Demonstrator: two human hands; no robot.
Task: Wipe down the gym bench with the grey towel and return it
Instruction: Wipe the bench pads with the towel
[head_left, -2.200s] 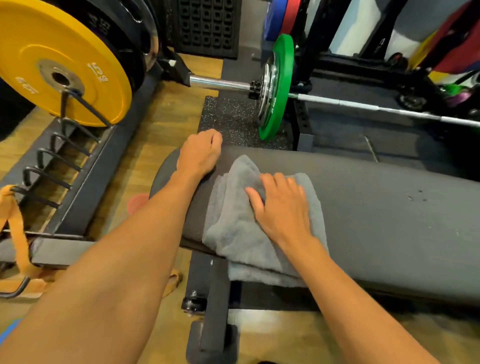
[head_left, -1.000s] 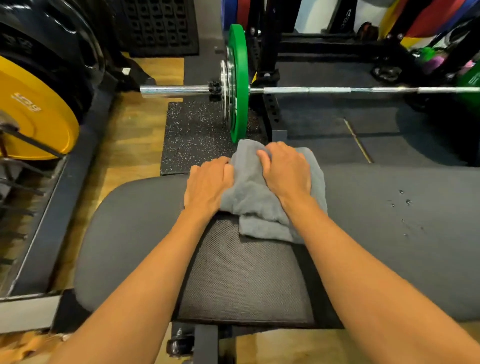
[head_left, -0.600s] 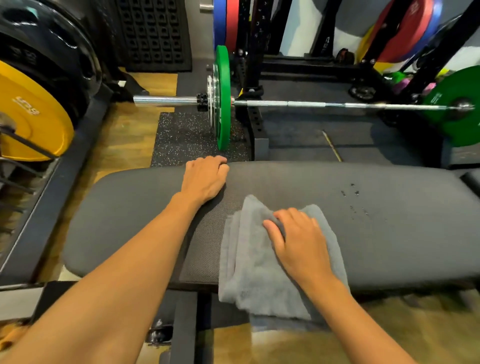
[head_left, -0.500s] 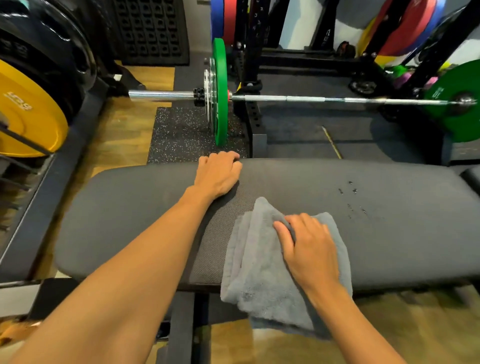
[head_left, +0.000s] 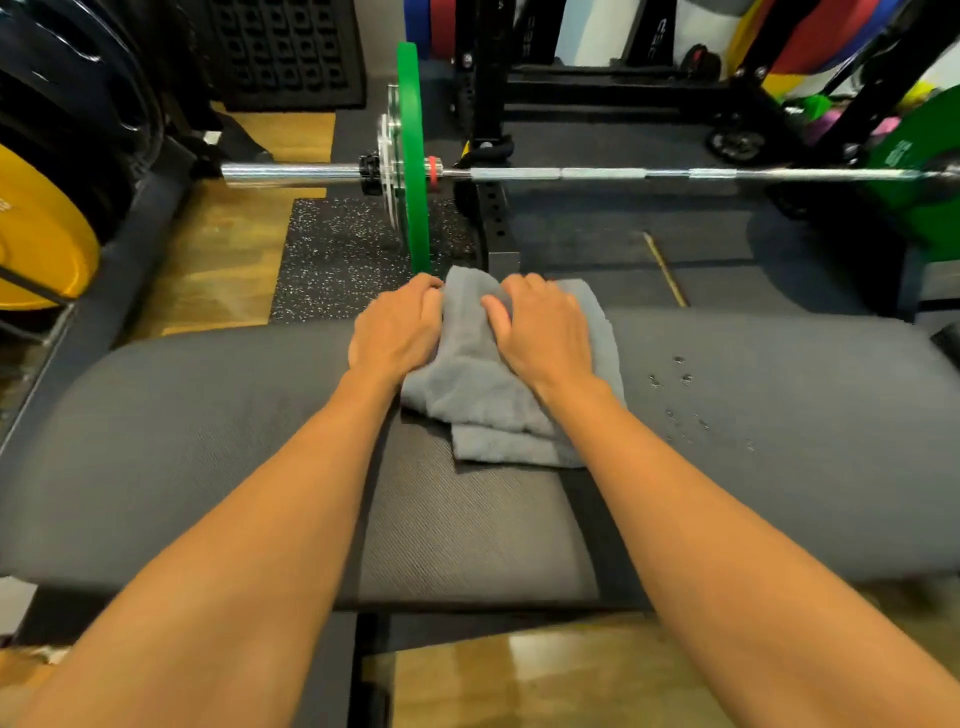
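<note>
The dark grey padded gym bench (head_left: 182, 457) runs left to right across the view. A folded grey towel (head_left: 488, 400) lies over the bench's far edge, near its middle. My right hand (head_left: 543, 332) presses down on the towel with the fingers curled over the far edge. My left hand (head_left: 397, 330) rests on the bench's far edge just left of the towel, touching its left side. Small water droplets (head_left: 675, 374) sit on the pad to the right of the towel.
Behind the bench a barbell (head_left: 597, 173) lies on the floor with a green plate (head_left: 413, 156). A yellow plate (head_left: 36, 234) hangs on a rack at the left. Black rack posts (head_left: 491, 78) and coloured plates stand at the back. Wooden floor shows below the bench.
My right hand has pushed the towel from the bench's near edge across to its far edge. My left hand stayed on the far edge and now touches the towel.
</note>
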